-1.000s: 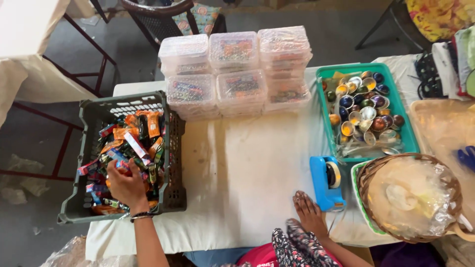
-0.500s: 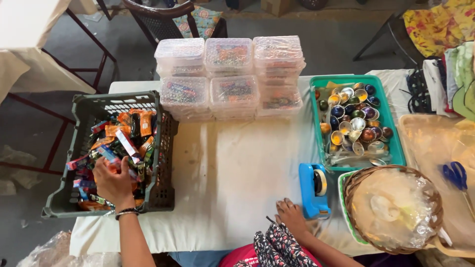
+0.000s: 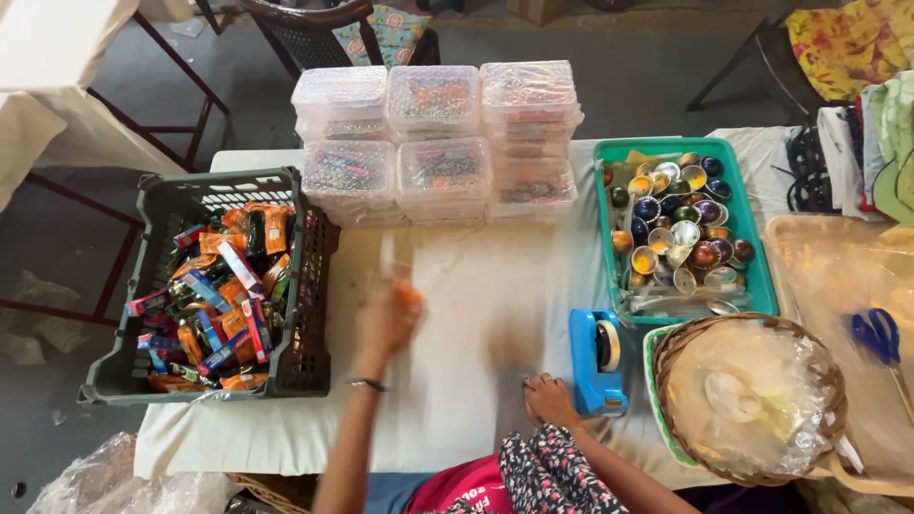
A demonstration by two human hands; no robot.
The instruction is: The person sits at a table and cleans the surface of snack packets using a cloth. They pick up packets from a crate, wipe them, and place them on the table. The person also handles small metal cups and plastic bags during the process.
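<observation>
A person's left hand [image 3: 388,319], blurred at centre frame above the cloth-covered counter [image 3: 476,314], has its grip closed around a small orange packet [image 3: 409,293], just right of the dark plastic crate [image 3: 295,286]; how tightly the fingers clasp it cannot be told through the blur. The right hand [image 3: 550,398] lies flat, fingers loose and empty, on the counter at lower centre, just beside a blue tape dispenser [image 3: 598,360].

The packet looks thinly held and could slip from the fingers onto the cloth if the hand swings wide. The sleeve of the right arm sits close to the tape dispenser and could nudge it toward the counter's near edge.

The crate, at left, is heaped with small packets and sachets [image 3: 224,295], orange, blue and red. At upper centre stand stacks of clear lidded boxes [image 3: 433,143] in two rows, each showing mixed coloured contents too small to tell. The green tray [image 3: 609,247], at right, holds small round metallic cups [image 3: 681,233] in gold, silver, blue and purple. The wicker basket [image 3: 685,343], lower right, is lined with crumpled clear plastic [image 3: 752,395]. Blue-handled scissors [image 3: 881,335] lie on a tan tray [image 3: 809,247] at far right.
</observation>
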